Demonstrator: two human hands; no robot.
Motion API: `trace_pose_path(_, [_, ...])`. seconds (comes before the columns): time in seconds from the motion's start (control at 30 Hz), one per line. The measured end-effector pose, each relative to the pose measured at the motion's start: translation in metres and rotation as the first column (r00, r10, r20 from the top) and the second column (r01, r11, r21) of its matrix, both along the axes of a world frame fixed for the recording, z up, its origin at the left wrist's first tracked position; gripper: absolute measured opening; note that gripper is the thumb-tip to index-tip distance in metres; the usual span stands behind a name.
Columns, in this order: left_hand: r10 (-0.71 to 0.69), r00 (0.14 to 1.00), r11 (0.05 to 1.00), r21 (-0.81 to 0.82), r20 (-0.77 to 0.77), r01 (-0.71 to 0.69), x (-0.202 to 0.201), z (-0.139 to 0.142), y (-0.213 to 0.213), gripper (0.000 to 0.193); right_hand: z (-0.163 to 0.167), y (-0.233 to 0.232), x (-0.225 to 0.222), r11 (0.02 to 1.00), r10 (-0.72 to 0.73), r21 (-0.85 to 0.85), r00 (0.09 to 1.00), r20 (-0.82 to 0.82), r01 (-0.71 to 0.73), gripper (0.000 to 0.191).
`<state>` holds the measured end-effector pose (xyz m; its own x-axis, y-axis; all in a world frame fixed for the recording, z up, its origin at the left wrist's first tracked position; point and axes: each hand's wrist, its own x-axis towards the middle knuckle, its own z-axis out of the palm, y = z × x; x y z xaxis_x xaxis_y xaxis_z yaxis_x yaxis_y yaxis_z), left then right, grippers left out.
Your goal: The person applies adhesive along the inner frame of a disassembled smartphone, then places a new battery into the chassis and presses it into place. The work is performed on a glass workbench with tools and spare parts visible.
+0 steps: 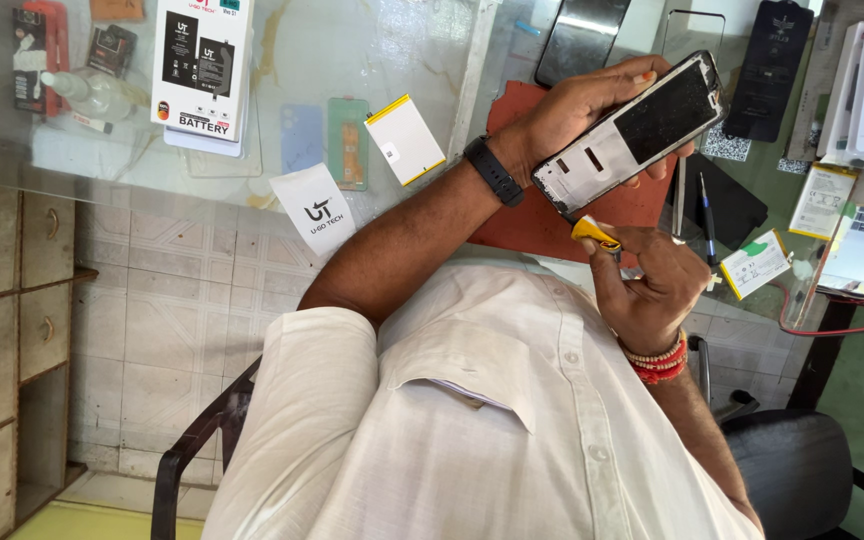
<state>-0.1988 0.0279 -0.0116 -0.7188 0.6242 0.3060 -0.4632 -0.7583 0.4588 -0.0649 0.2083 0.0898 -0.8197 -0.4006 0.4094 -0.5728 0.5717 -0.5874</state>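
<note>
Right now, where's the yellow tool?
Head view, right of centre: yellow tool pinched in one hand, just below the open phone's lower end, over the red mat.

Glass-topped desk (352, 60) carries a white battery box (202, 65), a loose white battery with a yellow edge (405, 138), a green phone back (349, 142) and a red mat (522, 220). Dark screen panels (582, 35) lie at the far edge, with a blue-handled screwdriver (709, 215) nearer. Wooden drawers (12, 330) stand over the tiled floor (172, 330).
</note>
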Motion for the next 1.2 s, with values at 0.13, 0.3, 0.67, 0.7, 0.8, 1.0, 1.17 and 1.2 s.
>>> trace_pose_path(0.13, [-0.010, 1.000, 1.000, 0.009, 0.016, 0.009, -0.001, -0.002, 0.001, 0.047, 0.001, 0.000, 0.000, 1.000, 0.023, -0.010, 1.000, 0.002, -0.023, 0.015])
trace_pose_path(0.3, [-0.007, 1.000, 1.000, 0.006, 0.021, 0.006, -0.002, -0.004, 0.002, 0.047, 0.001, 0.000, 0.000, 1.000, 0.015, 0.000, 1.000, 0.004, -0.015, 0.015])
trace_pose_path(0.67, [-0.012, 1.000, 1.000, 0.013, 0.024, 0.012, -0.002, -0.005, 0.003, 0.048, 0.000, 0.003, 0.002, 1.000, 0.020, -0.017, 1.000, 0.016, -0.019, 0.016])
trace_pose_path(0.7, [-0.014, 0.999, 1.000, 0.014, 0.032, 0.014, -0.001, -0.006, 0.004, 0.047, 0.000, 0.004, 0.004, 1.000, 0.015, -0.013, 1.000, 0.017, -0.015, 0.016])
trace_pose_path(0.8, [-0.020, 0.998, 1.000, 0.013, 0.056, 0.020, -0.001, -0.008, 0.005, 0.046, -0.002, 0.005, 0.004, 1.000, 0.014, -0.005, 1.000, 0.016, -0.014, 0.016])
trace_pose_path(1.0, [-0.011, 1.000, 1.000, 0.026, 0.029, 0.010, -0.001, -0.013, 0.006, 0.047, -0.006, 0.006, 0.003, 1.000, -0.011, 0.022, 1.000, 0.013, 0.010, 0.016])
trace_pose_path(1.17, [-0.006, 1.000, 1.000, 0.027, 0.011, 0.006, -0.002, -0.014, 0.005, 0.046, -0.007, 0.008, 0.004, 1.000, -0.003, -0.009, 1.000, 0.018, 0.003, 0.015])
trace_pose_path(1.2, [-0.003, 1.000, 1.000, 0.023, 0.019, 0.003, -0.002, -0.013, 0.005, 0.046, -0.007, 0.009, 0.005, 1.000, -0.006, -0.015, 1.000, 0.021, 0.006, 0.015])
